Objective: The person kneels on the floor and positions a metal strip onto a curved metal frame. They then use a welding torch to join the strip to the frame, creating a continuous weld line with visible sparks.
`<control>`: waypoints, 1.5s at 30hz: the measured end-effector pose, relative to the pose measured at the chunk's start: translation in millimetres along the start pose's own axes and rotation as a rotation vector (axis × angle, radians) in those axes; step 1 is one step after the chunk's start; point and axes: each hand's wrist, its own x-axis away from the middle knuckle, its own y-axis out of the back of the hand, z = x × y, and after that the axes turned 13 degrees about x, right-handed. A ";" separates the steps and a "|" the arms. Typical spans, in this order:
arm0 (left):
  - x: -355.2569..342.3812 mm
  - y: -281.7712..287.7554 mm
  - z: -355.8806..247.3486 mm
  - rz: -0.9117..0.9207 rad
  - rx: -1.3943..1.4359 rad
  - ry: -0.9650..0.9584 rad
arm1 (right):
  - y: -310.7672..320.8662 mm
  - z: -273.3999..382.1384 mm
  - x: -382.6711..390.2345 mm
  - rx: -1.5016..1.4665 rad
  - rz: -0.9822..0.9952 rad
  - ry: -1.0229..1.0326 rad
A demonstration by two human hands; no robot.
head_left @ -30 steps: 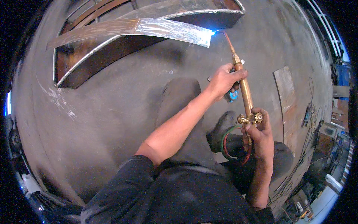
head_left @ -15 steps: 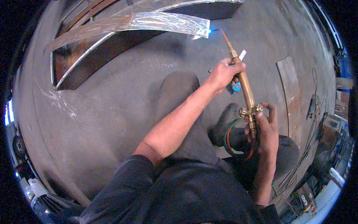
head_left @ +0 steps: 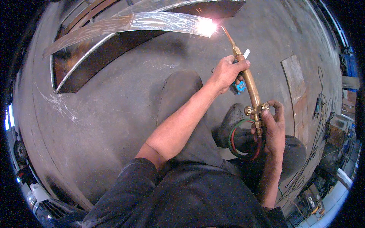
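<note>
Grey, scuffed floor (head_left: pixel 114 121) spreads below me. My left grip (head_left: pixel 227 74) wraps around a long brass torch (head_left: pixel 249 85) with a copper tip (head_left: pixel 228 35); my right grip (head_left: pixel 274 127) pinches its round brass knob (head_left: pixel 265 106), nearer me. Beyond my left grip, white glare (head_left: pixel 207 27) covers one end of a curved silvery-brown metal strip (head_left: pixel 159 22).

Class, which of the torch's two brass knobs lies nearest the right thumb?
The right knob, at the thumb of the right hand; the left knob sits across the torch, farther from it.
</note>
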 end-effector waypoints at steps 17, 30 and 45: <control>-3.3 1.1 3.5 0.008 -0.008 0.005 | -1.9 -1.4 -1.4 -0.024 0.003 0.007; -0.6 1.1 -2.0 0.045 -0.029 0.017 | -2.3 0.8 0.4 -0.016 -0.001 -0.022; -0.9 0.4 0.7 0.016 -0.024 0.011 | 0.0 -4.5 -2.3 -0.049 0.025 0.018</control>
